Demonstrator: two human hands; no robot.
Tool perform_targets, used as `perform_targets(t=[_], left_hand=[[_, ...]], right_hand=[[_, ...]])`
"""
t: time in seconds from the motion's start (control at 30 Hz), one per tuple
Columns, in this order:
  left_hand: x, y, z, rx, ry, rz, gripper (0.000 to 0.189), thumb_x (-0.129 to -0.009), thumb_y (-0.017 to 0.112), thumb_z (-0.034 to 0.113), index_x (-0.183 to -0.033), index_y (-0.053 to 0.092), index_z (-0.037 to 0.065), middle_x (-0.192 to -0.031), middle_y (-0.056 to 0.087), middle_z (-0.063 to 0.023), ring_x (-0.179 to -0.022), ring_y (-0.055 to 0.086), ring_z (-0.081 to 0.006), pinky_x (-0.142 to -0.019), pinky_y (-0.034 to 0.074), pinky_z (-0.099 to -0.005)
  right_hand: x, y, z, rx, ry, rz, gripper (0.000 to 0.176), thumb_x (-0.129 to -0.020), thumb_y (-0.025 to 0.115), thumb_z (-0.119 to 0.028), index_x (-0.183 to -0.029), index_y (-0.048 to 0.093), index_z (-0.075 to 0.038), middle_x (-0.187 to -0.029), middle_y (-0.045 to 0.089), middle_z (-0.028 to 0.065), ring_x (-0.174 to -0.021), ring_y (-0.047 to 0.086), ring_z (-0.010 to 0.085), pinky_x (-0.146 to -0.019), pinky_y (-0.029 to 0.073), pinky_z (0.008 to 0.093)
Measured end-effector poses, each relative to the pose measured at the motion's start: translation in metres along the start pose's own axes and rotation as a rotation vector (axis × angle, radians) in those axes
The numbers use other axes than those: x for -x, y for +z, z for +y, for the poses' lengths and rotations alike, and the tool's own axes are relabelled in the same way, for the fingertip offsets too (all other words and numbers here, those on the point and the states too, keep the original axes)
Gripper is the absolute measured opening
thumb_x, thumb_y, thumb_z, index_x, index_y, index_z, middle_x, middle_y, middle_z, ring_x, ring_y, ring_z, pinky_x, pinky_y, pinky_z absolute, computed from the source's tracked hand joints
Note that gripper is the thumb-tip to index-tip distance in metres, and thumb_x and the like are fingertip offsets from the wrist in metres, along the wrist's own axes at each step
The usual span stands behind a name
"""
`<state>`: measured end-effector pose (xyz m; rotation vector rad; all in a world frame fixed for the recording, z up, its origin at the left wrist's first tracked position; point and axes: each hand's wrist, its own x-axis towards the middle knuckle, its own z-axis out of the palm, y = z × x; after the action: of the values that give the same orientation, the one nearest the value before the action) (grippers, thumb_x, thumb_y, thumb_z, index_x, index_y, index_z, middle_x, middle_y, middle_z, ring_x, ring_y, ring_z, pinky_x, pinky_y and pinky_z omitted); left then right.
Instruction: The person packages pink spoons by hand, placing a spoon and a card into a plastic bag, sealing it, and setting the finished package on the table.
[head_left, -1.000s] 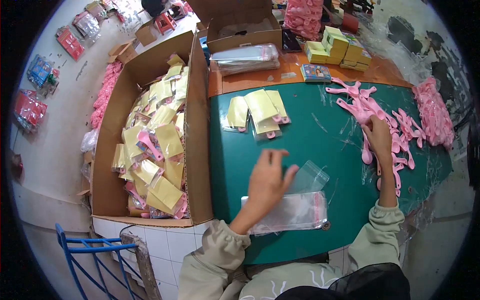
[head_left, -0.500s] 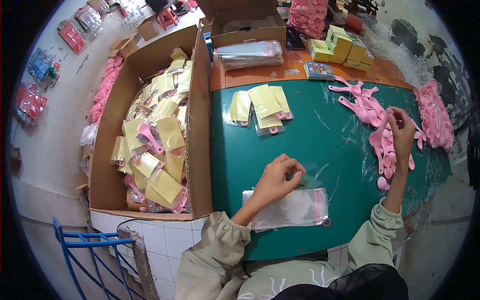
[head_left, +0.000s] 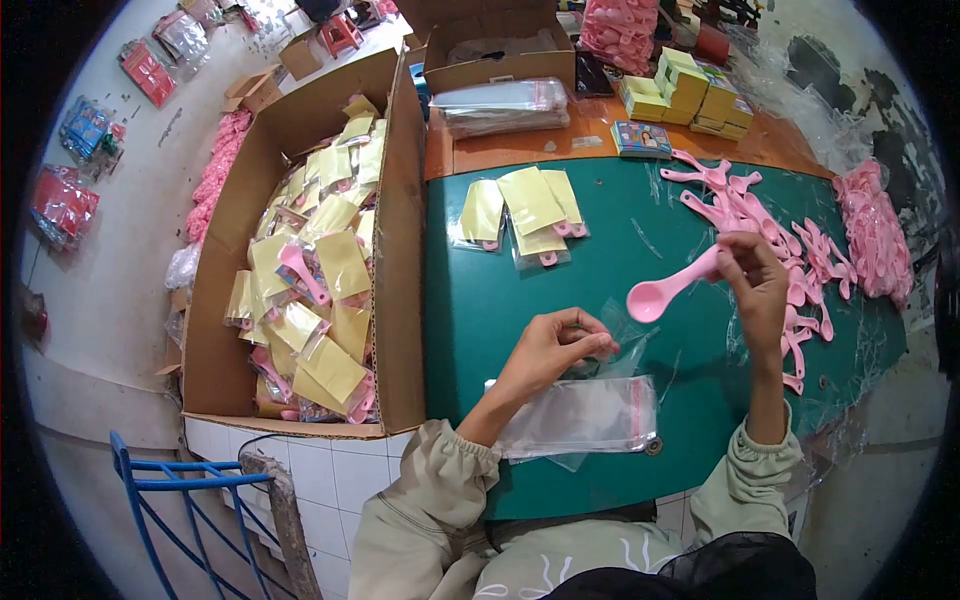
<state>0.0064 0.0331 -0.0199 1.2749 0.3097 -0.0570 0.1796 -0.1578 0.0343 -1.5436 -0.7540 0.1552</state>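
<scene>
A pink spoon (head_left: 660, 293) is pinched by its handle in my right hand (head_left: 755, 285), its bowl pointing left over the green tabletop. My left hand (head_left: 558, 352) is closed on a clear plastic bag (head_left: 628, 335), whose film spreads out to the right of the fingers. Below that hand lies a stack of clear plastic bags (head_left: 590, 418) with a pink strip along one end. Loose pink spoons (head_left: 740, 215) are heaped at the right of the table, behind and beside my right hand.
Several packed bags with yellow cards (head_left: 530, 200) lie at the table's far left. A large cardboard box (head_left: 402, 270) full of similar packs stands left. At the back are more clear bags (head_left: 500, 108), stacked yellow card boxes (head_left: 685, 90) and a bundle of pink spoons (head_left: 872, 235) at right.
My right hand has come left and slightly down from the heap, bringing the pink spoon out. The clear bag in my left hand now shows more spread out.
</scene>
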Motion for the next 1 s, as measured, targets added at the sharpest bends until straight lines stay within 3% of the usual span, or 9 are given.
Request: perform_targets(t=[0.2, 0.57, 0.77, 0.87, 1.0], left_hand=[[0.001, -0.001, 0.003, -0.026, 0.002, -0.006, 0.023, -0.087, 0.061, 0.019, -0.101, 0.06, 0.001, -0.088, 0.068, -0.0059, -0.08, 0.063, -0.0096, -0.066, 0.045, -0.0192], [0.0, 0.002, 0.001, -0.056, 0.055, -0.051, 0.029, -0.089, 0.059, 0.017, -0.11, 0.059, -0.003, -0.088, 0.066, -0.0068, -0.079, 0.061, -0.0095, -0.069, 0.048, -0.0225], [0.003, 0.006, 0.003, 0.005, 0.068, -0.071, 0.035, -0.088, 0.059, 0.021, -0.115, 0.058, -0.002, -0.1, 0.064, -0.007, -0.088, 0.06, -0.0111, -0.078, 0.047, -0.0234], [0.001, 0.006, 0.008, 0.025, 0.19, -0.154, 0.039, -0.09, 0.057, 0.023, -0.119, 0.054, -0.002, -0.106, 0.062, -0.0096, -0.096, 0.058, -0.0125, -0.082, 0.047, -0.0253], [0.005, 0.005, 0.011, 0.053, 0.142, -0.132, 0.044, -0.093, 0.051, 0.029, -0.123, 0.05, -0.003, -0.108, 0.061, -0.0107, -0.1, 0.057, -0.014, -0.084, 0.047, -0.0272]], right_hand=[[0.009, 0.019, -0.004, -0.064, 0.033, -0.115, 0.017, -0.086, 0.058, -0.003, -0.103, 0.058, 0.0, -0.091, 0.059, 0.0034, -0.081, 0.058, 0.0098, -0.071, 0.049, 0.0226], [0.014, 0.032, -0.01, -0.019, -0.019, -0.099, 0.017, -0.086, 0.058, -0.002, -0.103, 0.059, 0.001, -0.09, 0.059, 0.0025, -0.082, 0.058, 0.0089, -0.073, 0.051, 0.0235], [0.016, 0.039, -0.011, -0.026, 0.011, -0.194, 0.018, -0.084, 0.059, 0.001, -0.102, 0.058, 0.001, -0.087, 0.06, 0.0037, -0.081, 0.06, 0.0101, -0.074, 0.051, 0.0249], [0.017, 0.041, -0.015, -0.033, 0.037, -0.248, 0.017, -0.083, 0.061, 0.001, -0.099, 0.056, 0.001, -0.086, 0.06, 0.0044, -0.08, 0.06, 0.0105, -0.073, 0.051, 0.0249], [0.019, 0.046, -0.017, -0.002, 0.009, -0.261, 0.016, -0.081, 0.063, 0.001, -0.095, 0.055, 0.001, -0.084, 0.061, 0.0049, -0.079, 0.061, 0.0109, -0.072, 0.051, 0.0247]])
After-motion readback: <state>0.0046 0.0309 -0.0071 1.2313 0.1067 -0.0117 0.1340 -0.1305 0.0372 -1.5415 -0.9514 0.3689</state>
